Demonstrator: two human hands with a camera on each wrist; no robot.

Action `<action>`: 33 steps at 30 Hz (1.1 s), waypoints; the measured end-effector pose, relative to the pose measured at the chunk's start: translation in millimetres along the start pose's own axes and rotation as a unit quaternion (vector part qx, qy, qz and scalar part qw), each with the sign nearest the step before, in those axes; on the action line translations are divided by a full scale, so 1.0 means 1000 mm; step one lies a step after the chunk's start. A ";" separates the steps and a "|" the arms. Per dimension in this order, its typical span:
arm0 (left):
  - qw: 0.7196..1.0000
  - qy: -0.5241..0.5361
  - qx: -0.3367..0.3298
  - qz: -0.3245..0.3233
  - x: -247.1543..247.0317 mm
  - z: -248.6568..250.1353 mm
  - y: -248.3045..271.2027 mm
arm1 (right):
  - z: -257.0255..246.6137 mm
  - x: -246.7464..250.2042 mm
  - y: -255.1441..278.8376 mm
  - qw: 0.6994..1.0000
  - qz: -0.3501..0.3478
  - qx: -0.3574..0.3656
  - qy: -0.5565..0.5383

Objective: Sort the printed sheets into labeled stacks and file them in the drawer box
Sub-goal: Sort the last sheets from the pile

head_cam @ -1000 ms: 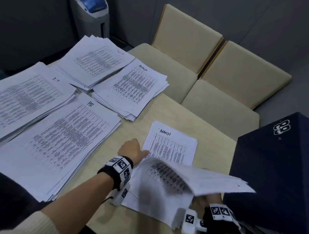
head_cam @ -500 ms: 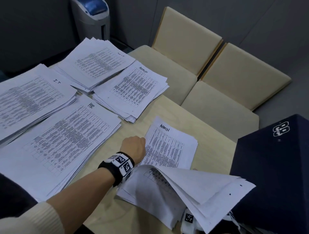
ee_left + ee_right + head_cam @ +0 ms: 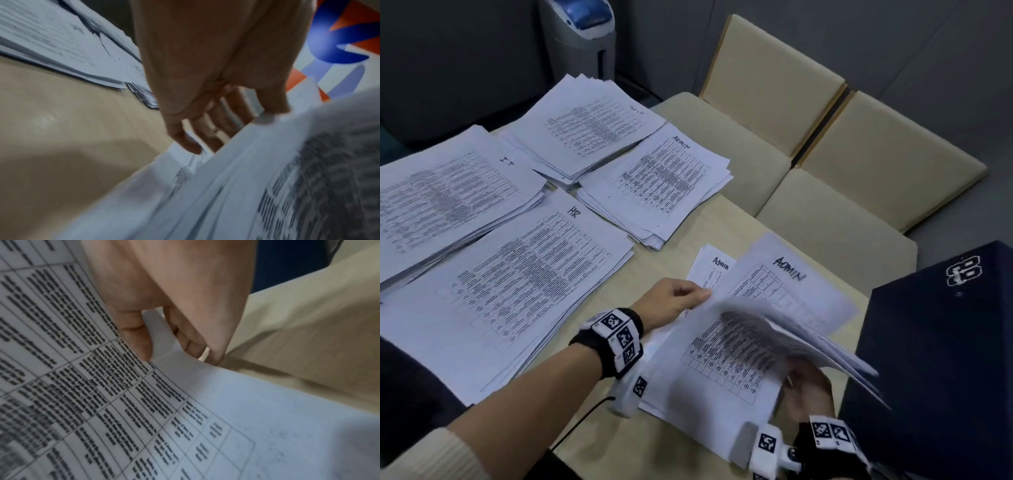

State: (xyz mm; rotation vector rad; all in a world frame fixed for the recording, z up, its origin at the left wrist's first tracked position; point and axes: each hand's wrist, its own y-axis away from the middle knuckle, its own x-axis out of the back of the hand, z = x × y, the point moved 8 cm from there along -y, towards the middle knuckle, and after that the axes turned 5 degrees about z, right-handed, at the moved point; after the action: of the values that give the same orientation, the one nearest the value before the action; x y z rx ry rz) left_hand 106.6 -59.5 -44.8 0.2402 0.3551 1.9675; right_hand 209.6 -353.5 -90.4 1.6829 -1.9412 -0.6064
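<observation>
From the head view, a pale wooden bench [image 3: 671, 260] carries four stacks of white printed sheets: one marked I-T [image 3: 448, 192] at the far left edge, an HR stack [image 3: 517, 281] nearer the person, a stack with an unreadable label [image 3: 585, 126] at the far corner, and an ADMIN stack [image 3: 664, 185] just beside it. Near the right edge lies a smaller pile of sheets marked ADMIN [image 3: 710, 270]. The left hand [image 3: 671, 305] pinches the edge of a loose white sheet headed ADMIN [image 3: 784, 291], held over that small pile. The right hand [image 3: 804, 390] grips a fanned bundle of unsorted sheets [image 3: 722, 370] at the near right corner, some pages lifted and blurred. A dark navy box [image 3: 945, 359] stands against the bench's right edge. Cream padded chairs [image 3: 842, 164] sit beyond the far edge, with a grey and blue bin [image 3: 578, 37] behind.

The left wrist view shows the left hand [image 3: 216, 81] with fingers [image 3: 183, 139] lowered and a little apart onto paper, the thumb pressing a blurred sheet edge.

The right wrist view shows the right hand [image 3: 164, 296] with thumb and curled fingers [image 3: 189, 340] pinching a curl of the printed sheets [image 3: 102, 402].
</observation>
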 end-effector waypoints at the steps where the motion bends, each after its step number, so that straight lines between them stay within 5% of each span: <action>1: 0.995 -0.091 0.023 0.044 0.009 -0.010 -0.002 | 0.003 0.001 0.001 1.000 0.005 -0.017 -0.012; 3: 0.925 -0.357 0.067 0.109 0.025 -0.024 0.001 | 0.003 0.007 -0.002 0.999 0.006 -0.004 -0.031; 5: 0.855 -0.498 0.087 0.112 0.025 -0.033 0.004 | -0.001 0.008 0.005 1.000 -0.001 0.015 -0.025; 13: 0.884 -0.433 0.040 0.174 0.027 -0.027 -0.011 | 0.002 0.025 0.001 1.000 -0.009 -0.015 -0.013; 15: 0.859 -0.483 -0.009 0.171 0.028 -0.015 -0.013 | 0.004 0.026 0.001 0.999 -0.024 -0.028 -0.026; 18: 0.770 -0.616 -0.106 0.127 0.015 0.004 -0.014 | 0.010 0.025 0.002 0.998 -0.035 -0.045 -0.025; 21: 0.748 -0.645 -0.121 0.095 0.009 0.010 -0.015 | 0.018 0.025 0.004 0.998 -0.029 -0.062 -0.003; 24: 0.774 -0.608 -0.153 0.092 0.004 0.017 -0.013 | 0.024 0.025 0.003 0.997 -0.034 -0.075 -0.010; 28: 0.959 -0.242 -0.127 0.070 0.004 0.021 -0.009 | 0.017 0.022 0.003 0.994 -0.047 -0.074 -0.071; 29: 0.986 -0.129 -0.097 0.039 0.002 0.019 -0.007 | 0.012 0.015 0.007 0.991 -0.075 -0.070 -0.089; 31: 0.998 -0.001 -0.038 -0.052 -0.010 0.016 0.001 | 0.006 0.006 0.011 0.991 -0.093 -0.053 -0.079; 33: 0.987 -0.050 -0.013 -0.149 -0.025 0.013 0.009 | 0.006 0.009 0.008 0.996 -0.069 -0.031 -0.044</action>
State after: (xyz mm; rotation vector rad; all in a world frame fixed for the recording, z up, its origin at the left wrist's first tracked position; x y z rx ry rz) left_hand 112.9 -83.7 -29.2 0.2532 0.2815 1.6578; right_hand 198.9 -361.4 -89.2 1.7893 -1.8556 -0.7984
